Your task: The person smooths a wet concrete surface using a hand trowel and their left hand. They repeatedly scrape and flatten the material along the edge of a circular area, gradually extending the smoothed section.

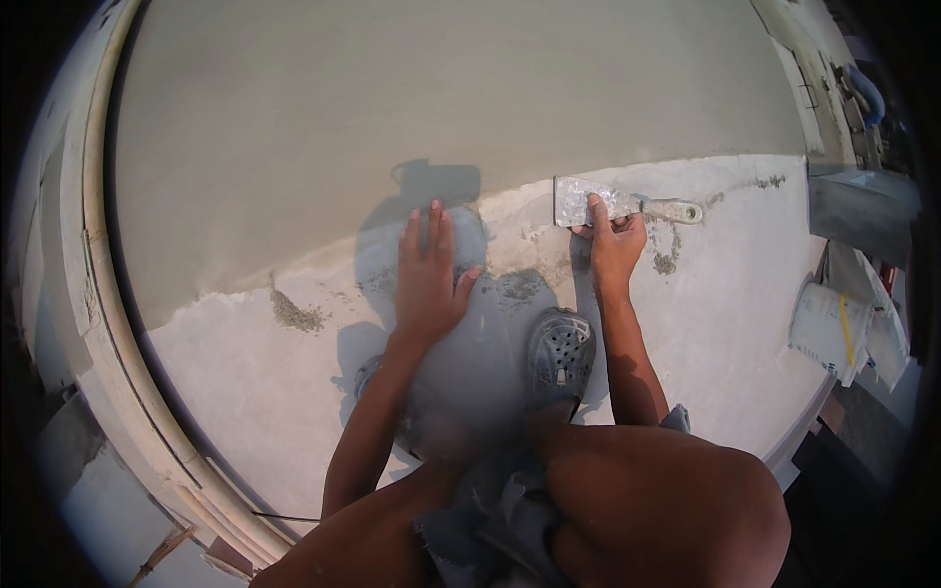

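A fresh grey layer of mortar [461, 98] covers the far part of the surface, and its ragged edge runs across the middle. On the near side lies a paler, dry slab [245, 392]. My left hand [428, 279] is spread flat, palm down, with its fingertips by the mortar's edge; whether it touches the surface I cannot tell. Further right, my right hand [615, 245] grips a putty knife [575, 203] by its mortar-smeared blade, thumb on top. The knife's handle points right, with a hole at its end. Fingers under the blade are mostly hidden.
Mortar crumbs [294, 312] dot the slab along the edge. I squat on the slab in dark clogs [562, 351]. A bamboo pole [98, 245] borders the left side. At right stand a grey block-like object [863, 208] and a white bucket [828, 328].
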{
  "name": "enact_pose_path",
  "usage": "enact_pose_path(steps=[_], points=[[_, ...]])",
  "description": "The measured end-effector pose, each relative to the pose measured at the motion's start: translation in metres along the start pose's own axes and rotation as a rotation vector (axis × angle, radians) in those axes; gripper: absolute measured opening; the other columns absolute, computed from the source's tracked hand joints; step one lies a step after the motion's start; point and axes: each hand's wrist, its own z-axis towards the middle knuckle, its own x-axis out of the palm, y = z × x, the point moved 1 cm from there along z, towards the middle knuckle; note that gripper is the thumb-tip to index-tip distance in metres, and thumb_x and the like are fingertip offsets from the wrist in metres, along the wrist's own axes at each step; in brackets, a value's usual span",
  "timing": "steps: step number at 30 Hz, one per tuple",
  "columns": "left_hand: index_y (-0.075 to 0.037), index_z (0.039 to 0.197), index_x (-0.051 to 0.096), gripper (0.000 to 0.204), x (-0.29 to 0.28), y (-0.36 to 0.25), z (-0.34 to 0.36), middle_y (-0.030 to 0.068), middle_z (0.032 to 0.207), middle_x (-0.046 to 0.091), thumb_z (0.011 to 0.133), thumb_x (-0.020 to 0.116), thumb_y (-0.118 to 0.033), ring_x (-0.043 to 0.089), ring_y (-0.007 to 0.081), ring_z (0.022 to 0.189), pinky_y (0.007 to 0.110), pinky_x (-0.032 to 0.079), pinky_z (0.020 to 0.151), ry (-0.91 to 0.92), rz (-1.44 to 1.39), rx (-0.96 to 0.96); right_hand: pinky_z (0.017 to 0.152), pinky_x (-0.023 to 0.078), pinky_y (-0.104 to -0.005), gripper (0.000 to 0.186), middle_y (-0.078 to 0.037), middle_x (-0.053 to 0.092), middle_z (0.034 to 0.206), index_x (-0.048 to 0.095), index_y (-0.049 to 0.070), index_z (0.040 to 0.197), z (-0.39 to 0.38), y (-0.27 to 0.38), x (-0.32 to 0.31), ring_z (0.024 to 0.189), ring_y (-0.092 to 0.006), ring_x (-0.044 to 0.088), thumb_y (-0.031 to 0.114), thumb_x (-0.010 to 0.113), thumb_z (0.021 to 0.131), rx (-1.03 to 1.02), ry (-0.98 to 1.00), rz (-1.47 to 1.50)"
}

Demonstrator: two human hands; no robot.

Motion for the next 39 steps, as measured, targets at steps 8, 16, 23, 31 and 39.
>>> enact_pose_path(steps=[8, 16, 23, 31, 39], points=[[0.004, 0.166, 0.023, 0.083, 0.003, 0.000, 0.000, 0.0195, 0.176, 0.020, 0.106, 0.054, -0.045, 0.014, 0.0484, 0.161, 0.061, 0.018, 0.128, -0.021, 0.014, 0.022, 0.056, 0.066, -0.0303, 0.032, -0.014, 0.065, 0.092, 0.055, -0.007, 0.101, 0.013, -0.008, -0.006, 0.072, -0.0170, 0.070, 0.012, 0.080, 0.096, 0.003, 0.013, -0.111], [0.003, 0.166, 0.023, 0.082, 0.005, 0.000, 0.000, 0.0190, 0.176, 0.020, 0.108, 0.049, -0.047, 0.012, 0.0472, 0.162, 0.060, 0.015, 0.129, -0.024, 0.026, 0.025, 0.056, 0.065, -0.0303, 0.035, -0.009, 0.062, 0.088, 0.054, -0.005, 0.099, 0.008, -0.008, -0.006, 0.070, -0.0153, 0.068, 0.016, 0.082, 0.095, -0.011, 0.004, -0.062], [0.003, 0.166, 0.024, 0.082, 0.004, 0.001, -0.001, 0.0195, 0.176, 0.021, 0.108, 0.048, -0.049, 0.013, 0.0477, 0.161, 0.060, 0.015, 0.129, -0.007, 0.031, 0.011, 0.054, 0.064, -0.0312, 0.034, -0.014, 0.066, 0.088, 0.053, -0.006, 0.097, 0.002, -0.006, 0.005, 0.067, -0.0165, 0.069, 0.014, 0.081, 0.096, -0.039, -0.005, -0.020], [0.004, 0.166, 0.023, 0.082, 0.003, 0.002, -0.001, 0.0194, 0.176, 0.021, 0.108, 0.048, -0.048, 0.013, 0.0472, 0.161, 0.061, 0.015, 0.129, -0.010, 0.003, 0.013, 0.053, 0.060, -0.0302, 0.037, -0.014, 0.065, 0.082, 0.051, -0.005, 0.096, -0.015, -0.008, 0.017, 0.063, -0.0197, 0.072, 0.017, 0.082, 0.096, 0.007, 0.054, -0.103], [0.004, 0.166, 0.023, 0.081, 0.003, 0.002, -0.002, 0.0196, 0.176, 0.021, 0.108, 0.050, -0.045, 0.014, 0.0469, 0.161, 0.059, 0.016, 0.129, -0.014, 0.045, 0.016, 0.056, 0.061, -0.0300, 0.032, -0.013, 0.067, 0.085, 0.054, -0.004, 0.098, -0.022, -0.008, 0.022, 0.066, -0.0178, 0.071, 0.016, 0.079, 0.098, 0.000, 0.059, -0.110]])
